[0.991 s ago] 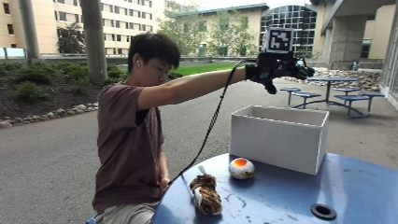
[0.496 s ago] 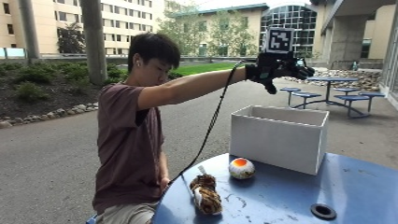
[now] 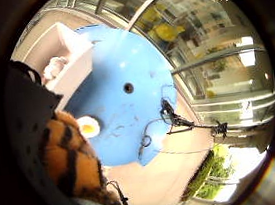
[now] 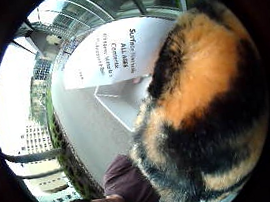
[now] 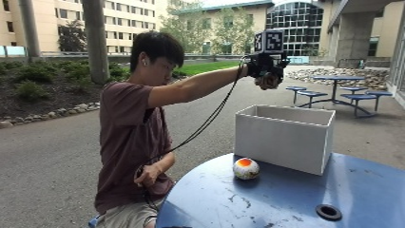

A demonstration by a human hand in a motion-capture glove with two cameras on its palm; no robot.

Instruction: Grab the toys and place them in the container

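One striped plush toy clutched in raised gloved right hand, above white container.

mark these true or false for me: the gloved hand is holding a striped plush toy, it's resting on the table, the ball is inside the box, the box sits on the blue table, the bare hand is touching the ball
1. The gloved right hand grips a striped orange and black plush toy. True.
2. That hand rests on the blue table. False: it is raised in the air, above the white box.
3. The ball is inside the box. False: it lies on the table, just in front of the box.
4. The box sits on the blue table. True.
5. The bare hand touches the ball. False: it is down near the person's lap, apart from the ball.
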